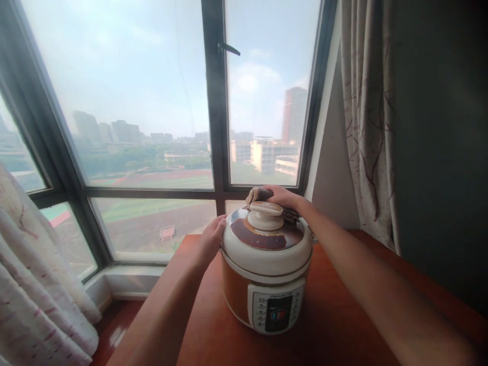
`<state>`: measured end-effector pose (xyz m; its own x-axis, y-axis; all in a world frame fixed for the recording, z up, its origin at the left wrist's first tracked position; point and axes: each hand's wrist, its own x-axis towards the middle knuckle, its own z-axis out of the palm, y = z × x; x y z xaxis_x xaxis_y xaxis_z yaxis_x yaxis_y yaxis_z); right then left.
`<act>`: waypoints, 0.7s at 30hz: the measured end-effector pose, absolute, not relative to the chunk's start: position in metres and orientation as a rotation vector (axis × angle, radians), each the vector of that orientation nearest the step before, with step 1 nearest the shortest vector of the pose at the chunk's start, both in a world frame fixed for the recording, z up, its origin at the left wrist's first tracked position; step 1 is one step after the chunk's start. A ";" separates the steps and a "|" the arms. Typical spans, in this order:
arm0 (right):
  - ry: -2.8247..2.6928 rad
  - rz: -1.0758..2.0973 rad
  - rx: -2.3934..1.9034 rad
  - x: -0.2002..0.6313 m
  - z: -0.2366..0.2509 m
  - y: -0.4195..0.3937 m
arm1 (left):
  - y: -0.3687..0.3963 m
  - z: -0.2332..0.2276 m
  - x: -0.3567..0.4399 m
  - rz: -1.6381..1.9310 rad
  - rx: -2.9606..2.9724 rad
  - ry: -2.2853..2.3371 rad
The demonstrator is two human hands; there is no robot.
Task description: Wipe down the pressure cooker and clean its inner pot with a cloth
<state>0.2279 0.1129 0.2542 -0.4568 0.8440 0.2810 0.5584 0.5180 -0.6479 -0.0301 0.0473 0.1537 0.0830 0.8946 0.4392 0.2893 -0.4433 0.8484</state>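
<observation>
An electric pressure cooker (235, 287) stands upright on the table, its control panel (277, 311) facing me. On top is its cream lid (251, 259), with a shiny brown-patterned centre and a round knob (266, 219). My left hand (213, 235) grips the left side of the lid's rim, thumb near the edge and the other fingers mostly hidden. Behind the knob, my right hand (285, 197) is closed on a bunched brown striped cloth (258, 194), which rests against the far part of the lid.
The reddish-brown wooden table (335, 315) carries the cooker. Beyond it rise large windows with dark frames (215, 101) and a handle (229, 49). Patterned curtains hang at the left (34, 284) and right (371, 117). A dark wall (438, 152) lies to the right.
</observation>
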 end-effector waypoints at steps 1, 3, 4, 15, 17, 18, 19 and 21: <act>-2.169 0.589 -1.171 0.229 0.252 0.111 | 0.048 0.153 -0.030 1.387 1.788 1.172; -2.154 0.463 -1.267 0.232 0.249 0.108 | 0.048 0.154 -0.029 1.403 1.775 1.189; -2.132 0.396 -1.326 0.233 0.247 0.107 | 0.047 0.154 -0.029 1.407 1.776 1.198; -1.990 -0.050 -1.743 0.257 0.246 0.071 | 0.046 0.153 -0.032 1.345 1.817 1.215; -2.000 -0.031 -1.744 0.261 0.244 0.072 | 0.047 0.152 -0.032 1.335 1.821 1.224; -2.006 -0.008 -1.740 0.262 0.243 0.075 | 0.047 0.152 -0.032 1.330 1.822 1.225; -2.017 0.023 -1.732 0.262 0.242 0.080 | 0.047 0.153 -0.032 1.328 1.821 1.223; -2.062 0.112 -1.696 0.261 0.242 0.091 | 0.046 0.153 -0.031 1.328 1.820 1.212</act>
